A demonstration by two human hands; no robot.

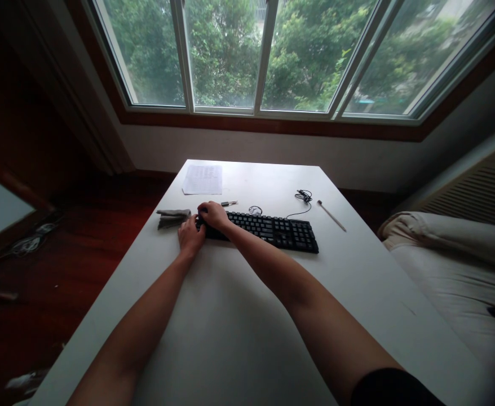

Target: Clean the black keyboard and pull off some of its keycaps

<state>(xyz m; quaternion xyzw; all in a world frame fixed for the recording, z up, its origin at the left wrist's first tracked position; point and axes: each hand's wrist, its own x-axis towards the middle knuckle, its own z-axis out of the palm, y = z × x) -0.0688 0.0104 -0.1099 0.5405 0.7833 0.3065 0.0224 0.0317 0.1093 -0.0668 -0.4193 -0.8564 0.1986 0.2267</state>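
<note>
A black keyboard (264, 228) lies across the white table, its left end partly covered by my hands. My left hand (191, 237) grips that left end, fingers curled over the corner. Over the upper left keys, my right hand (213, 215) has its fingers bent together in a pinch; whatever is between them is too small and dark to make out. Just left of my hands rests a folded grey cloth (173, 218). Behind the keyboard are a small dark-ended tool (229, 203) and a thin wire loop (255, 210).
A printed sheet (203, 179) lies at the table's far left corner. The coiled keyboard cable (303, 195) and a thin stick with a dark tip (332, 216) are on the right. A cushioned seat (442, 270) stands beside the table's right edge; windows are beyond.
</note>
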